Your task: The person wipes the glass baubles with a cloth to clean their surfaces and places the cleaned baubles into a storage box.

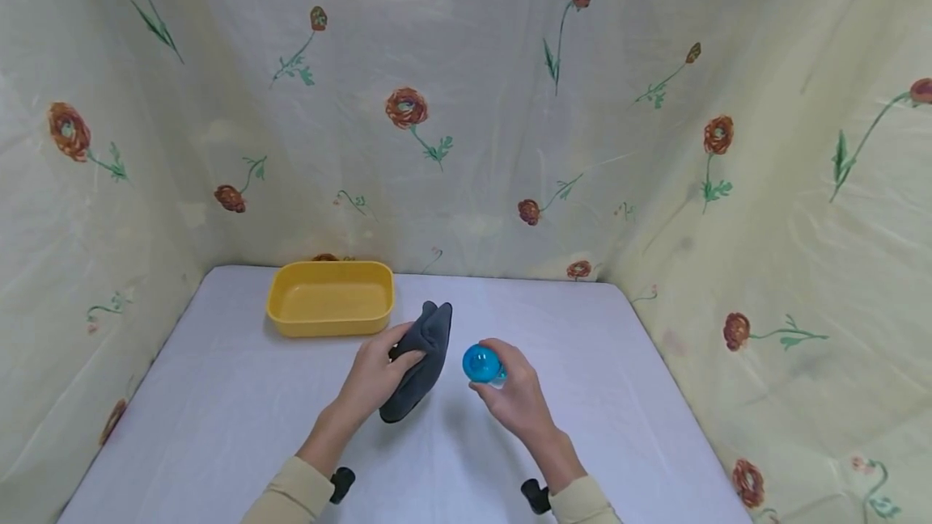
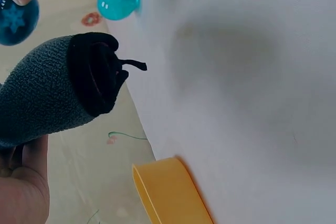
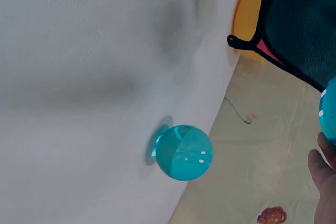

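In the head view my left hand (image 1: 379, 370) grips a folded dark grey cloth (image 1: 422, 362), thumb across its near face. The left wrist view shows the nap of the cloth (image 2: 47, 87), its black edging and a small loop. Just to the right, my right hand (image 1: 518, 390) holds a clear blue ball (image 1: 481, 364) between thumb and fingers. A star shape shows inside this ball (image 2: 18, 20) in the left wrist view. A second blue ball (image 3: 184, 153) stands on a clear round base on the table; the right hand largely hides it from the head camera.
A yellow tray (image 1: 331, 326) stands at the back left of the white-covered table (image 1: 218, 427). Flower-patterned curtains (image 1: 466, 209) hang along the back and both sides. A black strap piece (image 1: 535, 496) sits at each wrist.
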The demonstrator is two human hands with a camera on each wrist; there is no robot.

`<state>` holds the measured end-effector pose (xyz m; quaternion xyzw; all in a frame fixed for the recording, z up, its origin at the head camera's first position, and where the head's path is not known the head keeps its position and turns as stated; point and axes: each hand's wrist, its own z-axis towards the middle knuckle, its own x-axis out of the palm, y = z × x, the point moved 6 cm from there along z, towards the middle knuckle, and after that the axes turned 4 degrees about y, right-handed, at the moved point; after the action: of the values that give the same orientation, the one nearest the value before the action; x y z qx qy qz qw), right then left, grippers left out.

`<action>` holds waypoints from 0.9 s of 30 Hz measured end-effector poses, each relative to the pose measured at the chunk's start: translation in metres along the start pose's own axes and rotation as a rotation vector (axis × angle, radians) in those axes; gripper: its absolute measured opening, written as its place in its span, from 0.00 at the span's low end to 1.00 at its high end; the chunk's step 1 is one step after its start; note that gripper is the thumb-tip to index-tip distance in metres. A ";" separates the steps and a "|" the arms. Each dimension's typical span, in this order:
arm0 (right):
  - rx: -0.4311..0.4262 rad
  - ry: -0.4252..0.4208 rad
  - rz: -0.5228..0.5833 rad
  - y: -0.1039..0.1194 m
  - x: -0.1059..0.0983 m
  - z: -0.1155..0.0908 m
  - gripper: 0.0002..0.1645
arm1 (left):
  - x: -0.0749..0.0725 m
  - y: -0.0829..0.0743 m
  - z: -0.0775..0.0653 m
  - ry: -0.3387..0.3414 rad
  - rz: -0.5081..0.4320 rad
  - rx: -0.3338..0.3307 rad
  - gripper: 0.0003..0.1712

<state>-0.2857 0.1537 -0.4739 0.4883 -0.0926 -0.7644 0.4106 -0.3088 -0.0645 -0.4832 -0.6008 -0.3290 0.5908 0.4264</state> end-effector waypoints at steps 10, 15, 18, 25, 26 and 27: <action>-0.055 -0.003 0.020 0.010 0.009 0.006 0.40 | 0.006 -0.003 -0.001 0.047 -0.041 0.037 0.29; -0.090 -0.008 0.036 0.015 0.008 0.010 0.38 | 0.010 -0.004 -0.001 0.077 -0.048 0.046 0.28; -0.117 -0.007 0.035 0.018 0.007 0.011 0.38 | 0.012 -0.005 -0.001 0.089 -0.046 0.061 0.28; -0.121 0.018 0.054 0.020 0.006 0.011 0.37 | 0.016 -0.007 -0.003 0.111 -0.058 0.072 0.28; -0.128 0.017 0.056 0.021 0.006 0.011 0.37 | 0.017 -0.007 -0.003 0.113 -0.058 0.076 0.28; -0.133 0.016 0.059 0.021 0.006 0.011 0.37 | 0.017 -0.007 -0.003 0.115 -0.057 0.080 0.28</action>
<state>-0.2844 0.1323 -0.4610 0.4629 -0.0525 -0.7527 0.4652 -0.3034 -0.0466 -0.4845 -0.6065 -0.2972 0.5556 0.4849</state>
